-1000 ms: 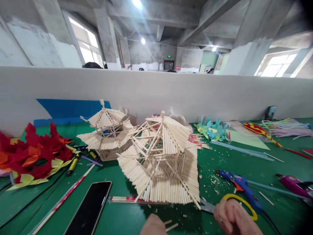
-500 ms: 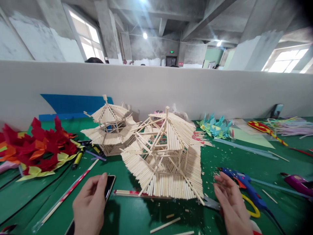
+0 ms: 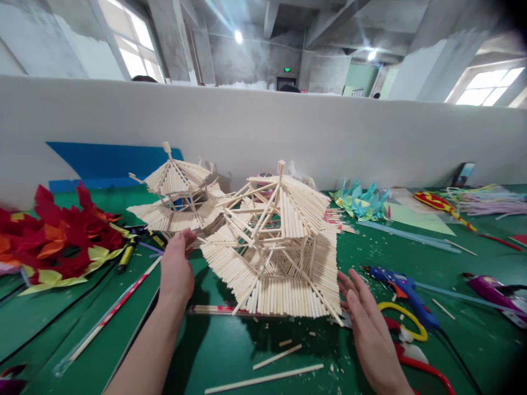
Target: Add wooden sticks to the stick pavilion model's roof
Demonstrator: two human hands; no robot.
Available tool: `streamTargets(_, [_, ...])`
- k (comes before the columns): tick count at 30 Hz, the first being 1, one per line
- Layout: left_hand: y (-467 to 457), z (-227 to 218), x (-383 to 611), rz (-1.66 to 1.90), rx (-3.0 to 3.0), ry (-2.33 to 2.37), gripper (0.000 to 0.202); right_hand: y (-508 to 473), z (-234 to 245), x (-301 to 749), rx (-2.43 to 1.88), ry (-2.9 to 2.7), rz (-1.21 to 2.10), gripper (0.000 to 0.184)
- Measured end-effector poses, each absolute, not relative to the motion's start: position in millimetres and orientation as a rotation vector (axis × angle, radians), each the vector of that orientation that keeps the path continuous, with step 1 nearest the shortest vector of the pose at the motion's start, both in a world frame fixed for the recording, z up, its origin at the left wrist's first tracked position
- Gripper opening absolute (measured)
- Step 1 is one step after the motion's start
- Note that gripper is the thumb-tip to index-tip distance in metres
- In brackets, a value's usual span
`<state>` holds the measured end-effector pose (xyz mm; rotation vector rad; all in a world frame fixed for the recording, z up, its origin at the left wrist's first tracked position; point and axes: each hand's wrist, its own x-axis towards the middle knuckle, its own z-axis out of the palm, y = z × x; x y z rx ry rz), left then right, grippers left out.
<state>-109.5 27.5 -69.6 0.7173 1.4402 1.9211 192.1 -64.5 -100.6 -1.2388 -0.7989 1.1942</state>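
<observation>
The stick pavilion (image 3: 278, 293) is flanked by two hands above the green table (image 3: 230, 356); the left hand (image 3: 179, 269) is held unclosed beside its left corner, the right hand (image 3: 366, 323) with fingers extended at its right edge; whether contact is made cannot be told.

Passage before the near pavilion (image 3: 288, 219), over loose sticks (image 3: 263, 379) — scissors (image 3: 423, 331) and glue gun (image 3: 402, 283) crowd its right
</observation>
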Motion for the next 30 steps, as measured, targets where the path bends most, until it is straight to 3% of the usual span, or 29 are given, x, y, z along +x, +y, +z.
streamTargets(14, [16.7, -64.7, -87.2, 1.715, 0.376, 1.135, 0.028, -46.9, -90.2, 178.1, -1.044, -0.688, 1.306, 0.048])
streamTargets(20, [8.7, -63.4, -85.4, 1.692, 0.365, 1.147, 0.036, -35.1, -88.5, 187.9, -1.039, -0.693, 1.302, 0.046])
streamTargets(30, [-22.6, -73.7, -83.6, 1.747, 0.356, 1.135, 0.028, -1.8, -81.0, 210.5, -1.056, -0.773, 1.400, 0.036])
